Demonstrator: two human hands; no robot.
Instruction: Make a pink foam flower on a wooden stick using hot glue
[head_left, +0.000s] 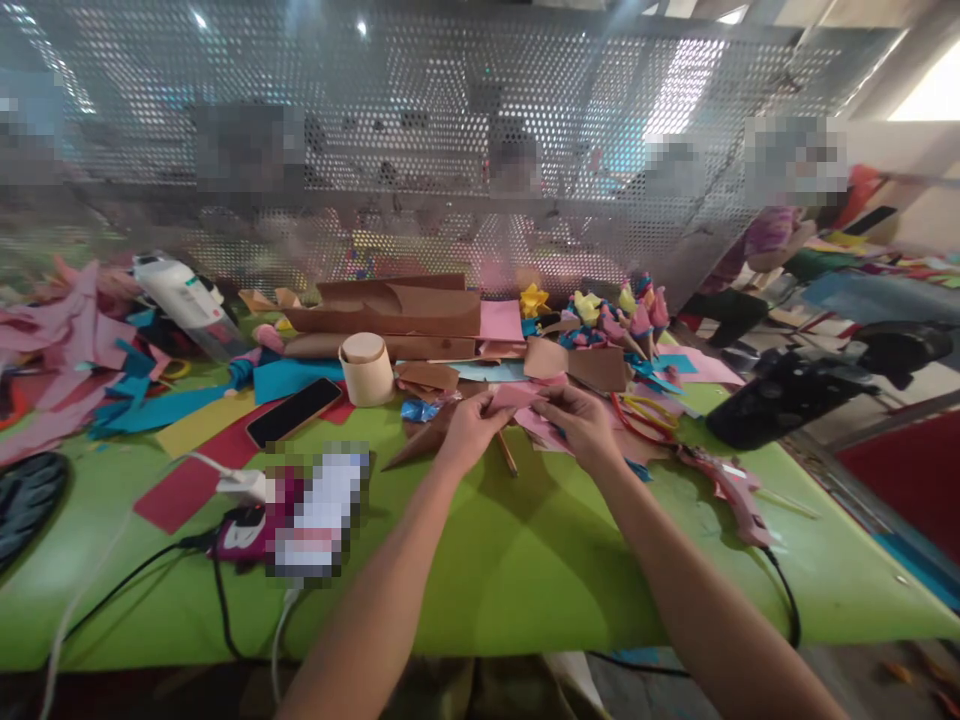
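Note:
My left hand (471,432) and my right hand (582,418) meet over a green table (525,570), both pinching a small pink paper piece (516,396) between fingertips. Under the hands lie more pink scraps and a brown paper cone (420,445). A pencil (507,453) lies just below my left hand. Red-and-yellow scissors (645,412) rest right of my right hand.
A cardboard tape roll (366,368), a black phone (294,411), brown card sheets (397,308), coloured paper cones (607,315), a pink glue gun (731,490) with cord, cables and a charger (244,485). A perforated metal screen (450,150) rises behind; people sit beyond it.

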